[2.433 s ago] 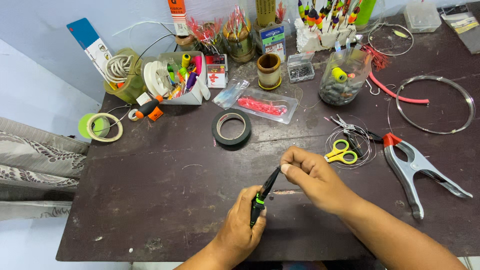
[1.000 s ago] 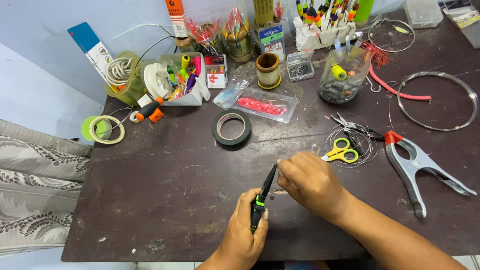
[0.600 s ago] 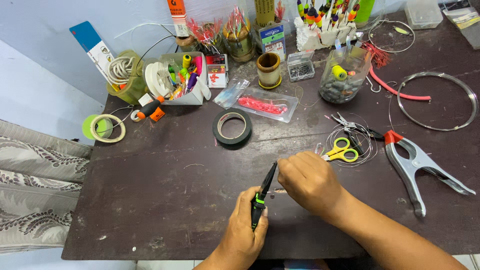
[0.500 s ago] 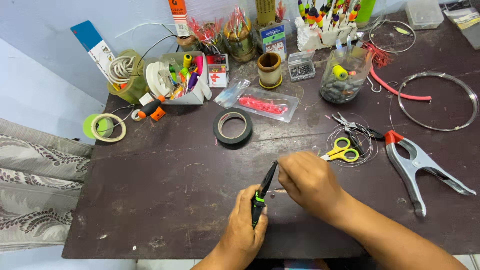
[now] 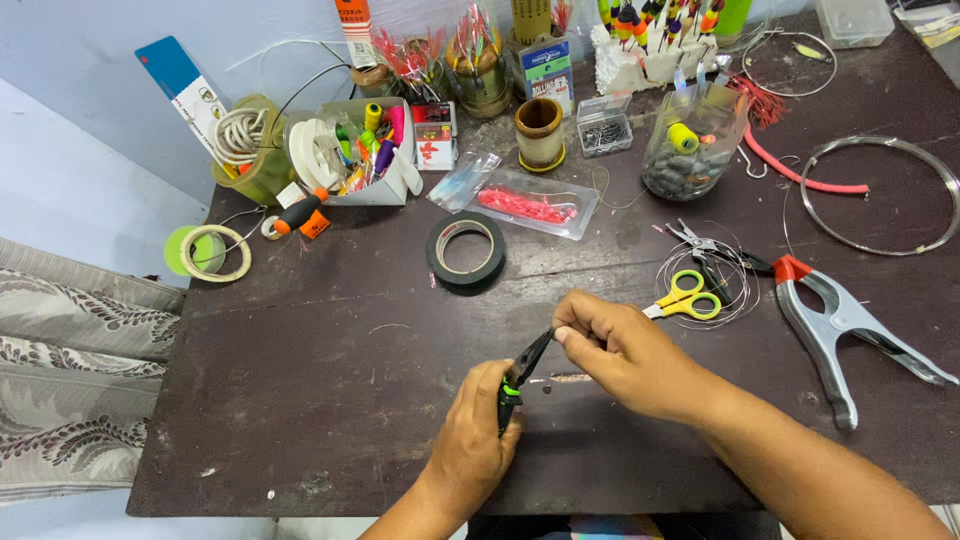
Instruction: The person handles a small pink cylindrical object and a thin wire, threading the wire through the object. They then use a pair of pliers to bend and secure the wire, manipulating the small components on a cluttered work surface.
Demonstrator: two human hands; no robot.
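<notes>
At near table edge (image 5: 300, 480), my left hand (image 5: 470, 450) clamped on black pliers (image 5: 522, 375), tips up. Right hand (image 5: 625, 350) pinching at pliers' nose, likely thin wire, too small to confirm. Work mid-way. Beyond: yellow scissors (image 5: 690, 297), black tape roll (image 5: 466, 250).

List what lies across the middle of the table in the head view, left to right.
Green tape ring → black tape roll → yellow scissors → large metal spring clamp.
</notes>
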